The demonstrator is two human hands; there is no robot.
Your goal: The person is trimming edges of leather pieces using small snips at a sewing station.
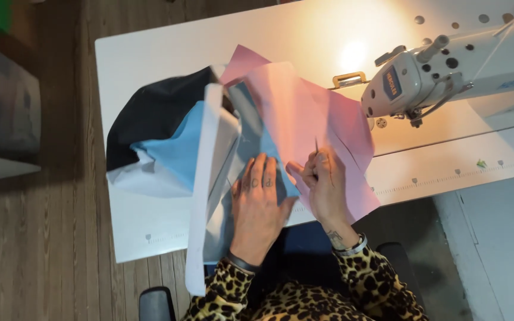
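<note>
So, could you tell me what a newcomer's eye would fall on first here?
Probably the pink fabric spread mid-table under a bright lamp glare, with the right hand pinching a thin pin-like tool over it. Beside it the left hand lies flat on light blue fabric, and a white sewing machine sits at right.

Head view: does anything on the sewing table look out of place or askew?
Nothing looks damaged or spilled. The fabric pile of black, blue and white cloth hangs over the table edge at the left. The left hand lies flat on blue cloth; the right hand pinches a thin pin-like tool over the pink fabric.
</note>
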